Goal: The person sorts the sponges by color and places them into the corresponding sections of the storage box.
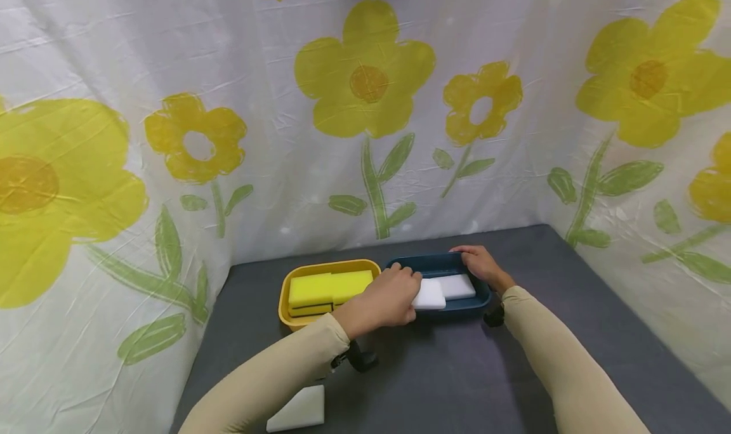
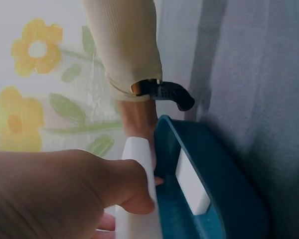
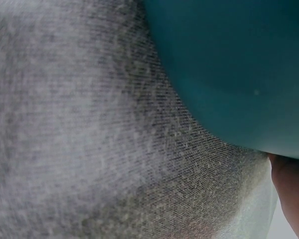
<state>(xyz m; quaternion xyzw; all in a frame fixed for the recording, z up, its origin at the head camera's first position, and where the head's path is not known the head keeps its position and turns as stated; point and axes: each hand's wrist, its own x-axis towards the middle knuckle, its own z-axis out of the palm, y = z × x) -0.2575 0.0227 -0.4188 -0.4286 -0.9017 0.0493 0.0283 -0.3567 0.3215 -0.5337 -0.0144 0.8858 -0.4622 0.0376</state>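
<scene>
My left hand (image 1: 394,294) pinches a white sponge block (image 1: 429,295) over the left part of a dark blue bin (image 1: 424,266). In the left wrist view the thumb lies along one face of this white block (image 2: 134,221), with fingertips behind it. Another white sponge block (image 1: 459,286) lies inside the bin, against its near wall. My right hand (image 1: 482,268) grips the bin's right end at the rim. The right wrist view shows mostly the bin's outer wall (image 3: 229,79), with part of a finger (image 3: 291,194) beside it.
Left of the blue bin stands a yellow bin (image 1: 328,269) holding yellow sponges (image 1: 331,288) with dark undersides. A white block (image 1: 299,410) lies near the front, partly behind the left sleeve. Grey cloth (image 1: 445,370) covers the table. A flowered curtain (image 1: 274,186) hangs behind.
</scene>
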